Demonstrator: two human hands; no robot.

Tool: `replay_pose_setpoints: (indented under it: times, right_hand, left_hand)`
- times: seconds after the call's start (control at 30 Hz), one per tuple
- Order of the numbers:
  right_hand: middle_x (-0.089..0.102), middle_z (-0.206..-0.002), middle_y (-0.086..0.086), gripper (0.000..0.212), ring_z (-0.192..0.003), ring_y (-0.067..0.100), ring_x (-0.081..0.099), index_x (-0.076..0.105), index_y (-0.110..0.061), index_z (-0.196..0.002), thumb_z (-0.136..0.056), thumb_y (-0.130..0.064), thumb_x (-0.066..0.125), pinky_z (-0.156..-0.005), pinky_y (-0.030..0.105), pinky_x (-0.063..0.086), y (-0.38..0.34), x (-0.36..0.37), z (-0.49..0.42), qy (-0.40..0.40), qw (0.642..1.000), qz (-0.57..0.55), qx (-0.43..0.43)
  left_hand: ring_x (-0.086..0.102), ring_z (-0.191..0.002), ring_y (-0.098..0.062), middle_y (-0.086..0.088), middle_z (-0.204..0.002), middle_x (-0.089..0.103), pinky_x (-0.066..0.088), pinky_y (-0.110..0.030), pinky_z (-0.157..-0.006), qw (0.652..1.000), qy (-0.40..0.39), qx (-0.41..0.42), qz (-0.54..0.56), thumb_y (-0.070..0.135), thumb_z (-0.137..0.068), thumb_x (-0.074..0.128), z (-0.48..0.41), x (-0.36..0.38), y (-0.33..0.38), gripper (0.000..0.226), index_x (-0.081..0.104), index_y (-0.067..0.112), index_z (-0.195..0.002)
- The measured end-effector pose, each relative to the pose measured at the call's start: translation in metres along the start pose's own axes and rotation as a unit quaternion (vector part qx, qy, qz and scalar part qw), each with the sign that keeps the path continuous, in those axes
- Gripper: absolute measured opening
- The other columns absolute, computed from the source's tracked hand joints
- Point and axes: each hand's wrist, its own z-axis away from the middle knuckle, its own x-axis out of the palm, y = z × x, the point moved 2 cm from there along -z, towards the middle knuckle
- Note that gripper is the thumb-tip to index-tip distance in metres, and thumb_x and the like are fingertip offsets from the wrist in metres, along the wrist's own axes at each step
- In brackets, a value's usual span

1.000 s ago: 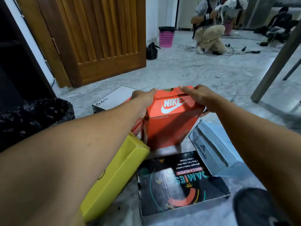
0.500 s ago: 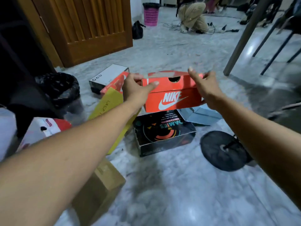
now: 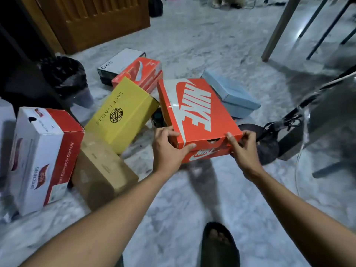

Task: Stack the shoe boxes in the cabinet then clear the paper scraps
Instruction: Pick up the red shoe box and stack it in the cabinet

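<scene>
I hold an orange Nike shoe box (image 3: 196, 110) above the floor, lid up with its big white logo facing me. My left hand (image 3: 169, 149) grips its near left corner, thumb on the lid and fingers on the front face. My right hand (image 3: 242, 147) grips the near right corner the same way. On the floor to the left lie a yellow box (image 3: 121, 114), a plain brown box (image 3: 102, 170) and a white and red box (image 3: 42, 155). Farther back sit a red box (image 3: 140, 74), a white and black box (image 3: 119, 64) and a light blue box (image 3: 231, 93).
A black bin bag (image 3: 67, 74) stands at the left near a dark cabinet opening (image 3: 17, 54) and a wooden door (image 3: 90, 22). A fan base (image 3: 267, 145) and cable lie at the right. Table and chair legs (image 3: 277, 29) rise at the back right. My sandalled foot (image 3: 219, 245) is below.
The orange box has come up off the pile and toward me, turning so its lid faces up. The view has pulled back and tilted down, showing more boxes at the left.
</scene>
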Motion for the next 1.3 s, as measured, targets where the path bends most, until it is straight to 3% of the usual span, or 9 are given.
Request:
replay_pose_setpoints:
  times: [0.17,0.3,0.4,0.57,0.73,0.9,1.03,1.17,1.3]
  right_hand:
    - [0.06,-0.11,-0.006,0.042,-0.097,-0.006,0.061,0.044,-0.014,-0.121,-0.093,-0.034,0.068,-0.084,0.016,0.05,0.028,-0.004,-0.001,0.062,0.998,0.01,-0.016]
    - [0.053,-0.132,-0.003,0.063,-0.124,0.015,0.054,0.04,-0.029,-0.135,-0.086,-0.054,0.069,-0.104,0.035,0.048,0.038,-0.007,-0.006,0.146,0.988,-0.027,0.036]
    - [0.051,-0.124,0.004,0.06,-0.119,0.024,0.056,0.035,-0.017,-0.137,-0.093,-0.046,0.063,-0.099,0.027,0.047,0.032,-0.008,0.004,0.216,0.974,-0.051,0.041]
    - [0.047,-0.141,0.001,0.071,-0.123,0.004,0.051,0.027,-0.023,-0.147,-0.092,-0.054,0.058,-0.096,0.019,0.046,0.034,0.016,0.044,0.135,0.989,-0.058,-0.005]
    - [0.025,-0.159,-0.014,0.117,-0.144,-0.003,0.027,0.006,-0.036,-0.155,-0.068,-0.064,0.078,-0.116,0.034,0.029,0.04,0.03,0.064,0.091,0.995,-0.027,-0.031]
    - [0.019,-0.162,-0.01,0.131,-0.147,-0.001,0.021,0.002,-0.027,-0.158,-0.063,-0.049,0.09,-0.121,0.028,0.025,0.032,0.039,0.061,0.086,0.995,-0.036,-0.035]
    - [0.024,-0.16,-0.004,0.132,-0.146,0.007,0.03,0.005,-0.028,-0.157,-0.061,-0.045,0.093,-0.119,0.039,0.033,0.036,0.044,0.053,0.107,0.992,-0.066,-0.028]
    - [0.041,-0.151,-0.011,0.127,-0.134,0.0,0.045,0.012,-0.03,-0.157,-0.061,-0.039,0.095,-0.112,0.036,0.042,0.044,0.025,0.049,0.12,0.99,-0.066,-0.01]
    - [0.047,-0.146,-0.013,0.125,-0.129,-0.002,0.05,0.017,-0.029,-0.157,-0.06,-0.031,0.096,-0.11,0.033,0.045,0.049,0.012,0.05,0.114,0.992,-0.049,-0.012]
  left_hand:
    - [0.051,-0.098,-0.006,0.001,-0.109,0.052,0.047,-0.019,-0.088,1.0,-0.002,0.002,-0.001,0.019,-0.058,0.095,0.028,0.025,-0.024,0.05,0.059,0.02,-0.093]
    - [0.057,-0.1,-0.011,0.003,-0.11,0.05,0.056,-0.033,-0.084,0.999,-0.037,0.02,0.03,0.019,-0.064,0.09,0.041,0.047,-0.021,0.043,0.061,0.015,-0.097]
    - [0.061,-0.101,-0.012,0.004,-0.112,0.056,0.059,-0.035,-0.083,0.991,-0.109,0.005,0.077,0.029,-0.072,0.086,0.047,0.057,-0.016,0.045,0.058,0.021,-0.106]
    - [0.06,-0.099,-0.011,0.004,-0.11,0.061,0.053,-0.038,-0.089,0.994,-0.1,0.013,0.049,0.047,-0.074,0.076,-0.01,0.048,-0.019,0.057,0.057,0.019,-0.12]
    - [0.035,-0.139,-0.017,-0.002,-0.149,0.038,0.031,-0.036,-0.116,0.985,-0.124,0.013,-0.124,0.072,-0.057,0.081,-0.109,0.006,-0.026,0.115,0.034,0.022,-0.149]
    - [0.034,-0.136,-0.007,0.006,-0.153,0.036,0.027,-0.021,-0.107,0.954,-0.274,-0.068,-0.103,0.036,-0.061,0.092,-0.154,-0.01,-0.031,0.127,0.012,0.021,-0.159]
    - [0.046,-0.128,-0.009,0.015,-0.134,0.045,0.039,-0.026,-0.107,0.96,-0.248,-0.084,-0.104,0.039,-0.049,0.097,-0.149,-0.01,-0.05,0.133,0.022,0.02,-0.157]
    - [0.04,-0.139,-0.015,0.001,-0.152,0.041,0.035,-0.031,-0.113,0.959,-0.235,-0.085,-0.132,0.04,-0.042,0.1,-0.135,-0.012,-0.072,0.136,0.027,0.022,-0.156]
    - [0.058,-0.115,-0.005,0.015,-0.119,0.064,0.048,-0.032,-0.105,0.958,-0.269,-0.069,-0.076,0.023,-0.044,0.1,-0.122,-0.016,-0.081,0.103,0.055,0.027,-0.136]
